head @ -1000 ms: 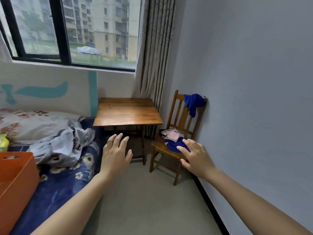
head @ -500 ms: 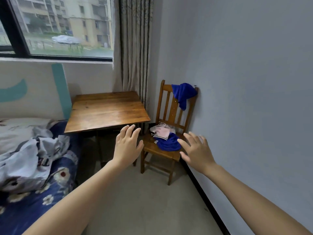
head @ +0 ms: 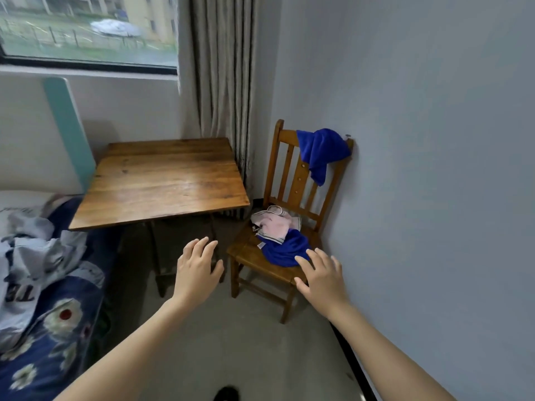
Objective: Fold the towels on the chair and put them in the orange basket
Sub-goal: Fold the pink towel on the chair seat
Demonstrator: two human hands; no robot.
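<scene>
A pale grey wall (head: 434, 140) fills the right side of the room, and a window (head: 86, 24) with a dark frame sits at the upper left. A bed (head: 58, 328) with a dark blue flowered cover runs along the left, with crumpled grey clothes (head: 34, 256) heaped on it. A square wooden table (head: 162, 180) stands beside the bed under the window, and a beige curtain (head: 223, 68) hangs behind its far right corner. The wooden chair (head: 249, 253) stands in the corner between the table and the wall, its back against the wall. Both bare arms are stretched forward. The left hand (head: 197, 270) hangs over the floor in front of the table, fingers apart and straight, holding nothing. The right hand (head: 321, 276) is over the front of the chair seat, fingers spread and empty. Its fingertips (head: 301, 260) overlap the near edge of a blue towel (head: 285, 250) bunched on the seat, though contact cannot be told. A second blue towel (head: 321, 149) is draped over the top right of the chair back. A crumpled pink towel (head: 275, 224) lies on the seat behind the bunched one, touching it.
</scene>
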